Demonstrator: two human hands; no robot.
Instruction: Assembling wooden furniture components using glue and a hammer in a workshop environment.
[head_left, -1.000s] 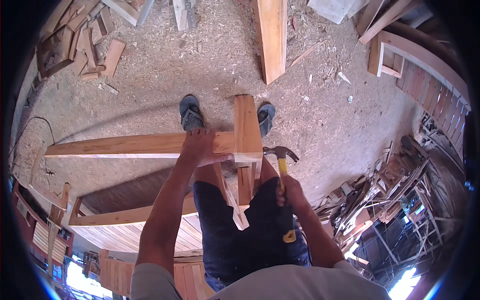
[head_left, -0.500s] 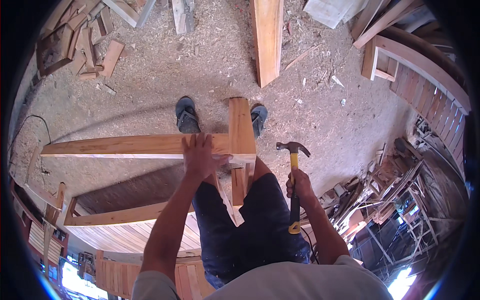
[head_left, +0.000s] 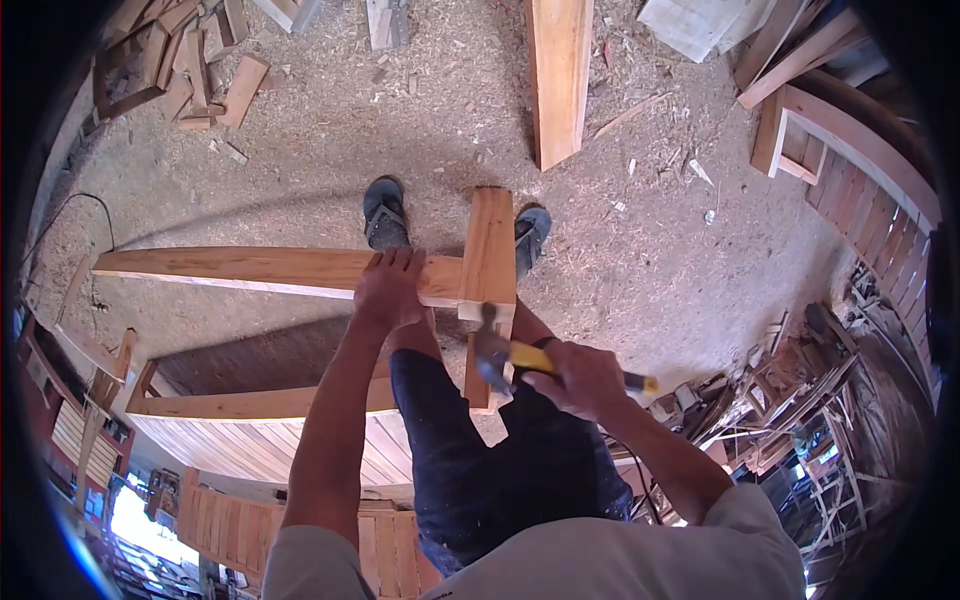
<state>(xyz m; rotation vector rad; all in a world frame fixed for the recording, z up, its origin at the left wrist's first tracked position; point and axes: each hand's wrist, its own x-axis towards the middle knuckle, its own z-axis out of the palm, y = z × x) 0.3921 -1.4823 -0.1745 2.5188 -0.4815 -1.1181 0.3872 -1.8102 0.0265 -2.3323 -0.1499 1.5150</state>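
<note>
My left hand (head_left: 390, 288) grips the long wooden beam (head_left: 240, 268) near its right end, with the fingers laid over its far edge. That end meets a shorter, thick wooden block (head_left: 490, 240) set crosswise. My right hand (head_left: 580, 381) is closed round the handle of a claw hammer (head_left: 528, 356) with a yellow and black grip. The hammer lies sideways, and its head, blurred by motion, is at the near end face of the block. Whether it touches the wood I cannot tell. Below the joint, narrower wooden pieces hang between my legs, partly hidden by the hammer.
A slatted wooden panel (head_left: 280, 432) with a frame stands at the left. A thick plank (head_left: 560, 80) lies on the floor ahead. Offcuts (head_left: 243, 90) are heaped at the far left, and scrap wood (head_left: 790, 390) is piled at the right. Sawdust covers the floor.
My right hand has swung the hammer left and turned it from upright to sideways, bringing its head to the block. The left hand has shifted slightly on the beam, away from the joint.
</note>
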